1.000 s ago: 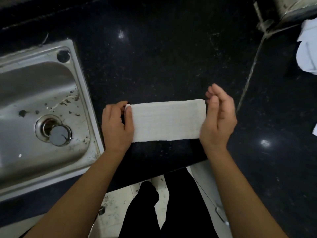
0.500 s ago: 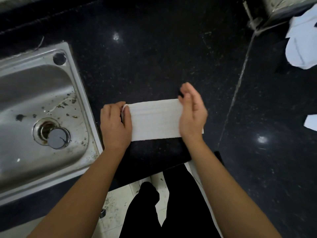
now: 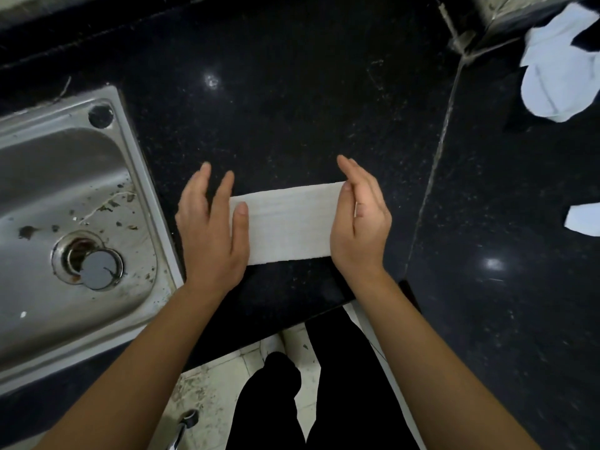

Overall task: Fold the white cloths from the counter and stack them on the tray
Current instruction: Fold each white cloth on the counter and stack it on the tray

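Observation:
A white cloth (image 3: pixel 289 222), folded into a flat strip, lies on the black counter (image 3: pixel 292 102) near its front edge. My left hand (image 3: pixel 211 228) rests at the strip's left end with straight fingers spread and the thumb lying on the cloth. My right hand (image 3: pixel 360 222) stands on edge at the strip's right end, fingers straight and pressed against it. More white cloths (image 3: pixel 558 66) lie in a loose heap at the far right, and a corner of another cloth (image 3: pixel 584 219) shows at the right edge. No tray is in view.
A steel sink (image 3: pixel 65 228) with a drain plug is set into the counter at the left, right beside my left hand. A seam (image 3: pixel 435 164) runs down the counter to the right of the cloth. Below the counter edge are tiled floor and my dark legs.
My left hand has let go of the strip's left end and spread its fingers flat. My right hand swept in over the cloth, then back out to the right end.

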Motion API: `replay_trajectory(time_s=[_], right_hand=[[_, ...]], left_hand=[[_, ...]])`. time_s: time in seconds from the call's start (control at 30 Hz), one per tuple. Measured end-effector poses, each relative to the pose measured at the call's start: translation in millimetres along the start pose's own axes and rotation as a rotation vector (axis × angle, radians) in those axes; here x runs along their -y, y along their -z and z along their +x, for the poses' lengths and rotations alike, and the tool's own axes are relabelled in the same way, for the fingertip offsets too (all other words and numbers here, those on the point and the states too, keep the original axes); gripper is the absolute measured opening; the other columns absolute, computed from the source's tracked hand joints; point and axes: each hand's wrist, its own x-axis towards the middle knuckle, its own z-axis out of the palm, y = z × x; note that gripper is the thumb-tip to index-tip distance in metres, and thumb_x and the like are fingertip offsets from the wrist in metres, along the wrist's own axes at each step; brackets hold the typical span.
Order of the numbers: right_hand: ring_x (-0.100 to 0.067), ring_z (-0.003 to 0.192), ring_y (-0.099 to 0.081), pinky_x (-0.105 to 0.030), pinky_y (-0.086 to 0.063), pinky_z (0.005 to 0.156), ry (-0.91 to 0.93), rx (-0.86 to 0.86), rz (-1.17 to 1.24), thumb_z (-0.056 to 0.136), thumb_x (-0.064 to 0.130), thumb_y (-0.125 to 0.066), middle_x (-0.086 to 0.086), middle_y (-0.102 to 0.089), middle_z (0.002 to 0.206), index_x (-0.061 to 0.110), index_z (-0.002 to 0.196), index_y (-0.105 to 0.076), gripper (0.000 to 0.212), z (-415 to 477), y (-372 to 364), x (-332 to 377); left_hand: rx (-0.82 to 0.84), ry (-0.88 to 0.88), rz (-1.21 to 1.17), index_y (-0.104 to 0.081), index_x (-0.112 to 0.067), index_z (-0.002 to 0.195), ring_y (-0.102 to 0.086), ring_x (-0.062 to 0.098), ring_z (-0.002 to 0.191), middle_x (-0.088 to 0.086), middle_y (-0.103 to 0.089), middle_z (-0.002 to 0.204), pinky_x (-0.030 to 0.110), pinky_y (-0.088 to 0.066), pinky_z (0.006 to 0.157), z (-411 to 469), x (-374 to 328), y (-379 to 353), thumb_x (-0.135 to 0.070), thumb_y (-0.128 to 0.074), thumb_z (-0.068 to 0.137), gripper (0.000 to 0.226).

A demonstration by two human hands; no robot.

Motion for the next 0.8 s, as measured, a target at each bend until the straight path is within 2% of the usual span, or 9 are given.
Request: replay_trajectory(time_s=[0.07, 0.17, 0.3, 0.4, 0.53, 0.63, 0.73, 0.8], right_hand=[[-0.017, 0.130, -0.050, -0.034, -0.041, 0.111, 0.053, 0.009, -0.163, 0.103, 0.006, -0.046, -0.005, -0.059, 0.136, 0.005, 0.135, -0.057, 0.034, -1.1, 5.7, -1.2], [-0.014, 0.125, -0.047, -0.036, -0.046, 0.105, -0.057, 0.072, -0.339, 0.102, 0.024, -0.052, -0.004, -0.056, 0.136, 0.010, 0.140, -0.054, 0.040, -6.2, 21.6, -6.8], [-0.018, 0.110, -0.055, -0.031, -0.048, 0.085, -0.257, 0.178, -0.517, 0.097, 0.046, -0.056, -0.004, -0.054, 0.125, 0.014, 0.137, -0.052, 0.052, -18.4, 49.9, -8.6], [-0.020, 0.096, -0.060, -0.030, -0.044, 0.073, -0.415, 0.278, -0.596, 0.093, 0.053, -0.059, -0.002, -0.061, 0.110, 0.017, 0.126, -0.055, 0.050, -25.8, 60.2, -6.6], [-0.019, 0.082, -0.059, -0.029, -0.041, 0.068, -0.470, 0.290, -0.595, 0.092, 0.050, -0.061, -0.002, -0.064, 0.094, 0.016, 0.103, -0.061, 0.036, -27.1, 62.4, -5.5], [-0.014, 0.079, -0.059, -0.026, -0.041, 0.065, -0.518, 0.319, -0.513, 0.091, 0.046, -0.065, 0.002, -0.064, 0.089, 0.016, 0.098, -0.063, 0.031, -19.9, 68.1, -4.3], [-0.006, 0.076, -0.062, -0.022, -0.049, 0.064, -0.622, 0.347, -0.346, 0.087, 0.044, -0.072, 0.008, -0.065, 0.082, 0.022, 0.092, -0.061, 0.026, -10.9, 77.5, -7.6], [-0.009, 0.078, -0.068, -0.024, -0.055, 0.068, -0.654, 0.337, -0.225, 0.083, 0.039, -0.077, 0.007, -0.068, 0.084, 0.027, 0.090, -0.061, 0.022, -6.8, 83.9, -14.2]], left_hand=[[0.180, -0.098, 0.158, -0.027, -0.011, 0.154, -0.003, 0.027, 0.153, 0.013, -0.008, 0.165, 0.048, -0.009, 0.122, -1.5, -1.8, -4.3, -0.038, -0.030, 0.105, 0.056], [0.358, -0.127, 0.342, -0.014, -0.012, 0.157, 0.003, 0.023, 0.153, 0.010, -0.005, 0.166, 0.053, -0.006, 0.122, -5.0, 2.2, -13.9, -0.053, -0.015, 0.102, 0.068], [0.397, -0.124, 0.367, -0.011, -0.014, 0.157, 0.001, 0.024, 0.153, 0.010, -0.007, 0.165, 0.053, -0.006, 0.122, -1.7, 4.6, -16.6, -0.055, -0.015, 0.101, 0.070], [0.399, -0.126, 0.366, -0.013, -0.013, 0.157, -0.001, 0.026, 0.153, 0.011, -0.008, 0.165, 0.053, -0.006, 0.122, -1.2, 3.4, -16.0, -0.055, -0.015, 0.101, 0.070], [0.446, -0.113, 0.347, -0.010, -0.013, 0.157, 0.004, 0.025, 0.153, 0.010, -0.003, 0.166, 0.052, -0.003, 0.122, -0.2, 0.9, -13.5, -0.056, -0.012, 0.101, 0.071], [0.480, -0.059, 0.273, -0.012, -0.013, 0.157, 0.003, 0.024, 0.153, 0.009, -0.004, 0.166, 0.051, -0.003, 0.123, 2.2, -6.7, -5.3, -0.058, -0.012, 0.101, 0.072], [0.435, -0.028, 0.181, -0.025, -0.009, 0.153, -0.015, 0.029, 0.150, 0.014, -0.022, 0.161, 0.051, -0.016, 0.120, 17.5, -22.7, 8.5, -0.050, -0.036, 0.101, 0.067], [0.464, -0.131, 0.102, -0.030, -0.011, 0.152, -0.027, 0.029, 0.146, 0.012, -0.032, 0.157, 0.048, -0.025, 0.117, 37.5, -38.9, 12.6, -0.039, -0.051, 0.098, 0.064]])
